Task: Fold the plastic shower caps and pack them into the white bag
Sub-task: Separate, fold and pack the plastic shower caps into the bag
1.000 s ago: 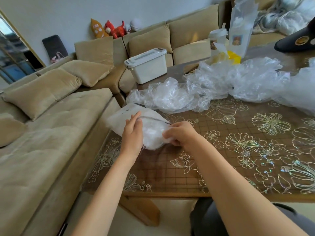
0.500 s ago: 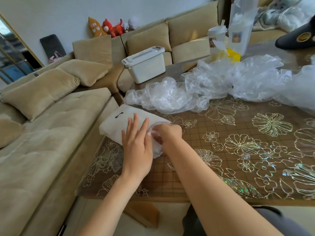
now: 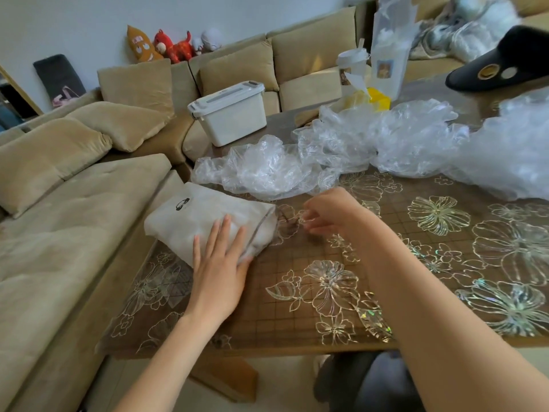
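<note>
Bag [image 3: 202, 215], one, white and stuffed full, lies on its side near the table's [image 3: 326, 295] left edge, at 10 o'clock from the picture's middle, with its mouth turned to 3 o'clock. One left hand [image 3: 219, 263] lies flat on the bag's near end, fingers straight and spread, pressing down. One right hand [image 3: 329, 212] sits just beside the mouth at the bag's 3 o'clock, not touching the bag. Its fingers are curled towards the thumb as in a pinch. A thin dark cord [image 3: 283, 217] loops out of the mouth towards them, but whether they grip it cannot be told.

From the bag's 1 o'clock a heap of clear caps [image 3: 267, 168] runs along the table to the right edge. They are crumpled together, so no count can be made. Beyond the heap, at 12 o'clock, stand one lidded white box [image 3: 230, 114] and one cup [image 3: 352, 62]. One tan sofa [image 3: 74, 233] fills the side at 9 o'clock.
</note>
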{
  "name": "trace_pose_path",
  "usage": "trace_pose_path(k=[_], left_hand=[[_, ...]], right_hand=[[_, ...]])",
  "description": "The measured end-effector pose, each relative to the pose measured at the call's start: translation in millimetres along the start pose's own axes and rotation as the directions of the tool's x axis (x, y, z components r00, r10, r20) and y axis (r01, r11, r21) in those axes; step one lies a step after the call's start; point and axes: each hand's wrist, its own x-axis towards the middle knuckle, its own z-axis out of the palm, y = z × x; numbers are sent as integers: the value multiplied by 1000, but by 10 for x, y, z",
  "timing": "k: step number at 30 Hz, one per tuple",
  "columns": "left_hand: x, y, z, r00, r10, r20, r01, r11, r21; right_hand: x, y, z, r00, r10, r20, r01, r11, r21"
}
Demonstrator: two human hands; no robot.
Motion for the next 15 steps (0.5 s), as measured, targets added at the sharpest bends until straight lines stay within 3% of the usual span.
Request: trace_pose_path(k=[2,4,8,12,15], left_hand=[[41,-23,1,996,-87,-16,87,996,-18],[88,86,31,989,-102,-108,96,994,-60],[152,536,19,947,44,-318,-116,971,-210],[461,899,222,944,47,-327,-163,927,-339],[543,921,346,944,-10,-329,-123,917,-380]], right_hand=[[69,83,-89,953,-169,-251,106,964,-245],[142,228,-127,859,-394,-327,138,793,-593],[385,469,60,835,-541,-102,223,502,-836],[638,410,106,806,-583,99,266,208,-941],[667,370,62,802,-573,168,303,149,-941]])
